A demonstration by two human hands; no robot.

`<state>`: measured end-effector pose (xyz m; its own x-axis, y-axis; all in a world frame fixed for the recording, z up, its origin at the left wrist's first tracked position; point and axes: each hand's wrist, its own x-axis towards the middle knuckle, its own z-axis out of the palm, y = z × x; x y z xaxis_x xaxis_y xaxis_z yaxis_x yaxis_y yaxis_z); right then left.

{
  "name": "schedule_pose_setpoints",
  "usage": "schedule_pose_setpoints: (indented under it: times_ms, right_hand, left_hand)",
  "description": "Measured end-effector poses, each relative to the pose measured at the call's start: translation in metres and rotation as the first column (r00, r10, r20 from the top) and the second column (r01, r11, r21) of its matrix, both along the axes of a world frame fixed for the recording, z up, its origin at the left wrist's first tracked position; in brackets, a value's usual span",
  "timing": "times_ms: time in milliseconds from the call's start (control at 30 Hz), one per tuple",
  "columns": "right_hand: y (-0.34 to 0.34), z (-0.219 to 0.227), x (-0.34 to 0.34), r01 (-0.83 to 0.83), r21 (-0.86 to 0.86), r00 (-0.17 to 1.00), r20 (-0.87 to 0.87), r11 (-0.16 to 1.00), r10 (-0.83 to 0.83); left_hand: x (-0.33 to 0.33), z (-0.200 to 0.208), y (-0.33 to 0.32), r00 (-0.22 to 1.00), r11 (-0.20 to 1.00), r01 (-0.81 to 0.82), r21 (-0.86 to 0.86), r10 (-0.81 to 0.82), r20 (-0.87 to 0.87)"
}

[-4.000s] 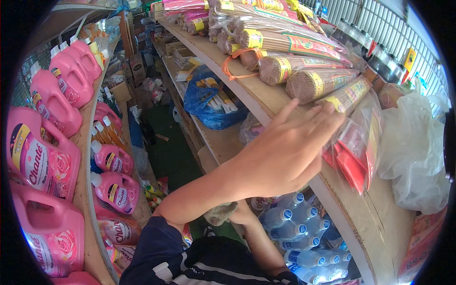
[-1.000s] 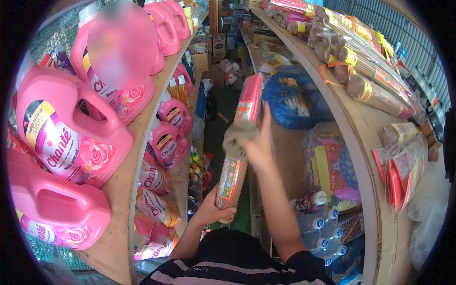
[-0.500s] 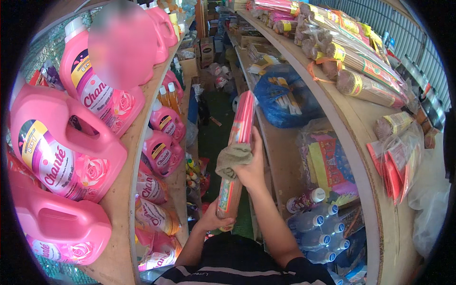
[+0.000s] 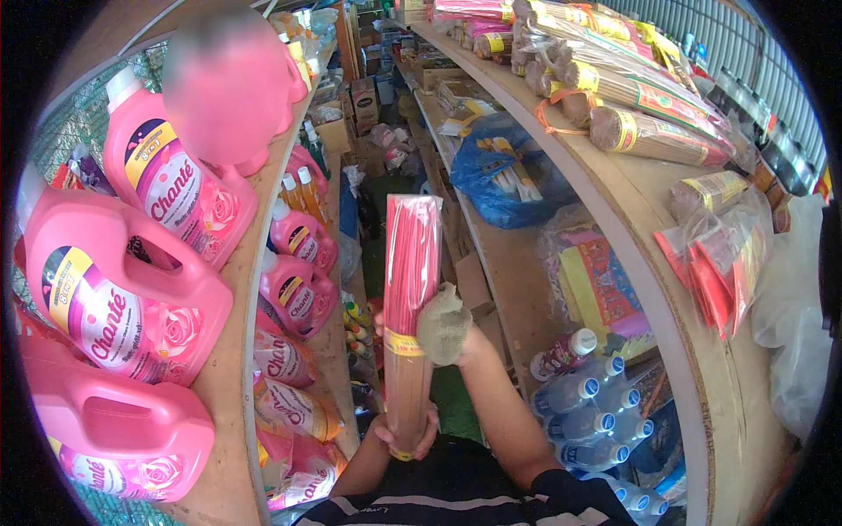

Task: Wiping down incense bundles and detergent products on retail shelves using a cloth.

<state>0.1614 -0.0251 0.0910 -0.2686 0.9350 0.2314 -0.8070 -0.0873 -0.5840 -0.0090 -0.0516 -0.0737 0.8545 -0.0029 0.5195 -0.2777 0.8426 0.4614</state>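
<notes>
At frame centre, we hold the incense-stick bundle (image 4: 410, 289): left hand (image 4: 426, 436), fingers wrapped round its base; right hand (image 4: 475, 345), fingers partly hidden, clasping the grey-green cloth (image 4: 445, 330) against it. Apparent step: wiping; next stroke calls for firm base support.

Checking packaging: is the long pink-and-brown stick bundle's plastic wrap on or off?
On: clear plastic wrap glints over the pink end of the stick bundle.

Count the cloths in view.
1: the grey-green cloth, at the right hand, beside the upright, pink-topped bundle of sticks. Others may be hidden among the clutter.
</notes>
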Motion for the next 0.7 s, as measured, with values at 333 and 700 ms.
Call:
schedule_pose_setpoints:
  times_ms: [333, 700]
  right_hand:
    - [-0.013, 0.009, 0.012, 0.681, 0.091, 0.693, 0.240, 0.727, -0.680]
    - [0.006, 0.052, 0.016, 0.574, 0.228, 0.776, 0.155, 0.786, -0.611]
  left_hand:
    - [0.000, 0.094, 0.015, 0.215, 0.041, -0.312, 0.949, 0.976, 0.028]
    - [0.003, 0.073, 0.013, 0.251, 0.171, -0.407, 0.897, 0.966, -0.070]
